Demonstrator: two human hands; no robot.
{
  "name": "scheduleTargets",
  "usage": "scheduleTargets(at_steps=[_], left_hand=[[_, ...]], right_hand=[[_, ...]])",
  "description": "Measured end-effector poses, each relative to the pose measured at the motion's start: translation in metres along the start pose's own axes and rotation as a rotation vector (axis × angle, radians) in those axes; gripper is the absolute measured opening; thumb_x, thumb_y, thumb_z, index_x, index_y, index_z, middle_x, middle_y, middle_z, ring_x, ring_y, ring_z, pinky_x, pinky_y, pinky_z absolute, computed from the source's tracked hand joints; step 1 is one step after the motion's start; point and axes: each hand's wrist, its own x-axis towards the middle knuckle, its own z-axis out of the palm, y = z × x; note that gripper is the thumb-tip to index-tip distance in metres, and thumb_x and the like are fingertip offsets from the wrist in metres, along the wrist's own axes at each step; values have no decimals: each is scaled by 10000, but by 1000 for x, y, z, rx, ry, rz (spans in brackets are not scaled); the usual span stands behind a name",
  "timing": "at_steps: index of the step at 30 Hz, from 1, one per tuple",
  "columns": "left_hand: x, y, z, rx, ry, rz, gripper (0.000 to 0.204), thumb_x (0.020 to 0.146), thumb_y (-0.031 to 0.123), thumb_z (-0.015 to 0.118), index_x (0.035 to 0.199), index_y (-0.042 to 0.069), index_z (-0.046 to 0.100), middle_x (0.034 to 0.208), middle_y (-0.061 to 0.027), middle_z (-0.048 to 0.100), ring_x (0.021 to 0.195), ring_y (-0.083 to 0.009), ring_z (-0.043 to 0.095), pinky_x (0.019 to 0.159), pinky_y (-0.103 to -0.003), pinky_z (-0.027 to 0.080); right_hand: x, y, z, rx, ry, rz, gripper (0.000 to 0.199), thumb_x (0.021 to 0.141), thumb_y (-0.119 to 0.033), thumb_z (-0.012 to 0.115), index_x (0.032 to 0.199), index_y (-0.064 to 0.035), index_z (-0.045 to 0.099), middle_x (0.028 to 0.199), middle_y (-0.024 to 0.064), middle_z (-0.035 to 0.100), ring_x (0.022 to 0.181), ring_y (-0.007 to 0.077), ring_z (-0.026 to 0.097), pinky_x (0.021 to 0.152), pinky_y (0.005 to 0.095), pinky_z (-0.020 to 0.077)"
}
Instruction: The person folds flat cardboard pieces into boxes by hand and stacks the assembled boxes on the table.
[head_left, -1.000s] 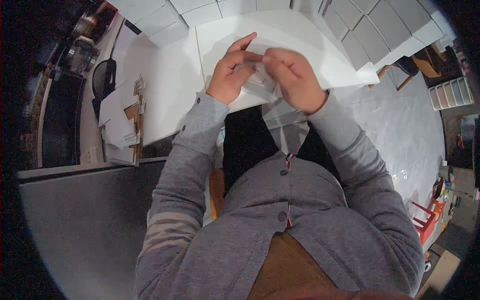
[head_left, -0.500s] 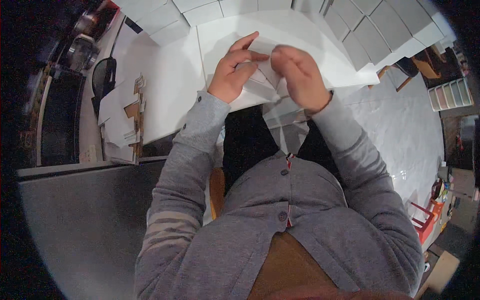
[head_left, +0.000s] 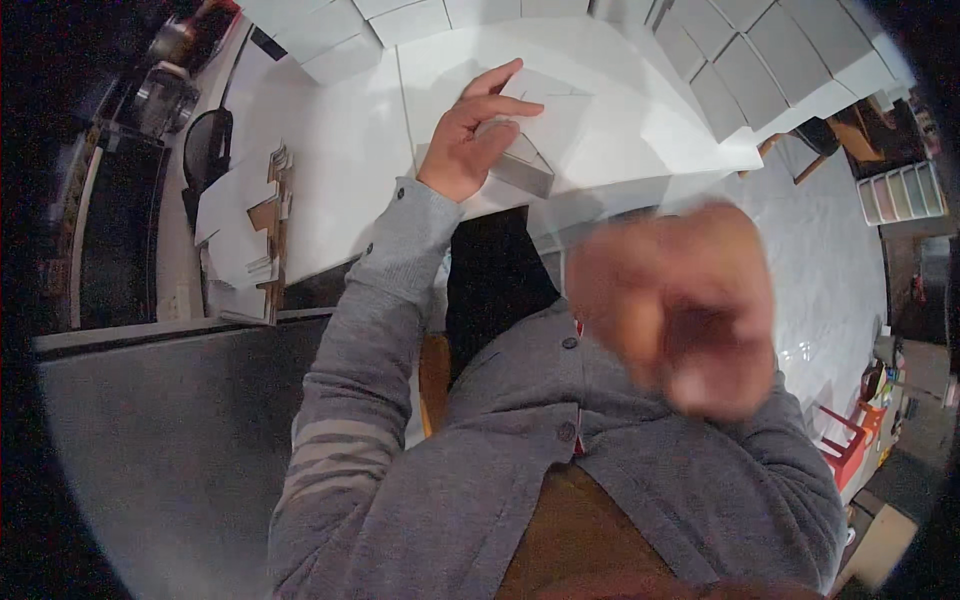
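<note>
A small white cardboard box (head_left: 527, 178) lies near the front edge of the white table (head_left: 340, 160), its top partly hidden by my left hand. On it rests my left hand (head_left: 472, 138), thumb against the box and the other fingers stretched out and apart. Close to the camera, in front of my torso and off the table, my right hand (head_left: 670, 310) is smeared by motion. Its fingers look curled, but whether anything is in them cannot be made out.
White boxes (head_left: 420, 28) line the back of the table, and more white boxes (head_left: 760, 70) are stacked at the right. A pile of cut cardboard sheets (head_left: 240, 235) stands at the left. Farther right are a drawer unit (head_left: 903, 190) and a red stool (head_left: 842, 445).
My right hand has left the box and swung down and right, toward the camera. My left hand has stayed at the box, nearly still.
</note>
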Motion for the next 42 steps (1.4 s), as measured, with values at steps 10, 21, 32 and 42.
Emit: scheduleTargets(at_steps=[10,21,32,42], left_hand=[[3,6,-1,85,-4,-21,339,919,61,637,1192,106,835,1667,-156,468,1506,-320,451,1268,-428,324],[1,5,-2,98,-13,-17,363,915,49,625,1205,110,834,1672,-157,465,1506,-319,454,1257,-426,330],[1,3,-3,84,-22,4,377,921,22,613,1214,114,832,1672,-153,467,1495,-303,466,1238,-405,347],[0,2,-3,76,-21,3,384,919,17,608,1214,116,832,1670,-149,470,1489,-300,472,1238,-402,348]], right_hand=[[-33,-27,20,1,42,19,164,913,-100,718,1060,-27,711,814,88,665,628,180,542,583,314,408],[-54,-43,41,6,36,10,131,928,-121,714,1028,-37,699,808,90,662,632,186,544,585,321,416],[-40,-37,22,6,34,-1,111,943,-142,709,995,-47,687,802,91,659,636,192,547,588,327,424],[-38,-38,23,2,27,-12,110,957,-161,705,966,-55,676,797,92,656,639,197,549,590,333,432]])
